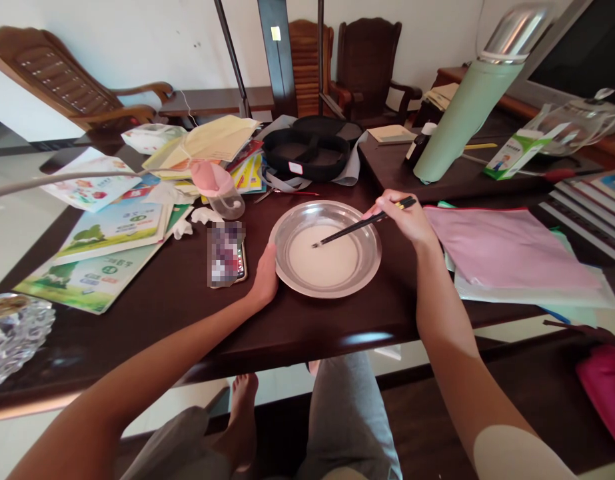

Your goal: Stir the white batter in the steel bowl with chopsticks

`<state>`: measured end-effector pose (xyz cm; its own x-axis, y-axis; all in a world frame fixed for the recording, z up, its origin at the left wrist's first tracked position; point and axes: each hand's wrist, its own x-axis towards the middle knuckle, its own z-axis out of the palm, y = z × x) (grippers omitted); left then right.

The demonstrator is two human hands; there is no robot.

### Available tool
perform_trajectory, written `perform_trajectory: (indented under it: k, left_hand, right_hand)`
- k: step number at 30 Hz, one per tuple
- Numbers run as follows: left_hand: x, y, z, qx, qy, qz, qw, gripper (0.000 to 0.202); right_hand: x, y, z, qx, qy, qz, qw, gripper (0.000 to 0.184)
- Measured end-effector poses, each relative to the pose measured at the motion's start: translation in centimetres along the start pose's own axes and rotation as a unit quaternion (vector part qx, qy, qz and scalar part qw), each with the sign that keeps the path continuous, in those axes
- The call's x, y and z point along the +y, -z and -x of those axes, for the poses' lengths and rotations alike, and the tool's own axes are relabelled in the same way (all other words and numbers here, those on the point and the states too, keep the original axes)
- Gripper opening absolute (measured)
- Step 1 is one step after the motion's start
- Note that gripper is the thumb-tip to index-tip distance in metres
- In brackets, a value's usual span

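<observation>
A wide metal basin (278, 273) stands on the dark table with a milky white mixture (322, 267) in it. My left hand (264, 279) grips the basin's left side, thumb by the rim; its other fingers are mostly hidden beneath the edge. From the right, my right hand (400, 212) is closed round black chopsticks (347, 230) with a gold band. They slant down to the left over the basin, and their tips are at the mixture's surface; how deep they go I cannot tell. Just left of my left hand lies a phone (227, 253) with a blurred screen.
Behind are a pink-lidded cup (220, 190), a black case (307, 153) and papers (212, 143). Booklets (102, 260) and a glass ashtray (20, 333) lie left. A green thermos (470, 113), a pink folder (512, 247) and stacked books (587, 220) are on the right.
</observation>
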<state>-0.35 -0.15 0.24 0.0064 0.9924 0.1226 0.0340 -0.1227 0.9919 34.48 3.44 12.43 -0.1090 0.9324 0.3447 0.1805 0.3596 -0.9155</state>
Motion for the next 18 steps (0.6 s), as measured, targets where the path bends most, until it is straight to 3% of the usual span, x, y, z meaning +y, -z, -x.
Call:
perform_trajectory:
  k: [4, 10, 16, 18]
  left_hand:
    - [-0.2, 0.1, 0.0, -0.003, -0.003, -0.007, 1.000, 0.066]
    - [0.0, 0.1, 0.1, -0.005, -0.002, 0.001, 1.000, 0.062]
    - [-0.2, 0.0, 0.1, -0.005, -0.005, -0.003, 1.000, 0.067]
    - [-0.2, 0.1, 0.1, -0.002, -0.001, -0.002, 1.000, 0.069]
  right_hand:
    - [0.6, 1.1, 0.2, 0.039, -0.004, -0.015, 0.999, 0.069]
    - [0.1, -0.8, -0.1, -0.057, -0.016, -0.023, 0.998, 0.067]
    - [0.5, 0.9, -0.1, 0.048, 0.004, 0.000, 0.999, 0.068]
    - [0.7, 1.3, 0.0, 0.055, 0.003, -0.006, 0.998, 0.069]
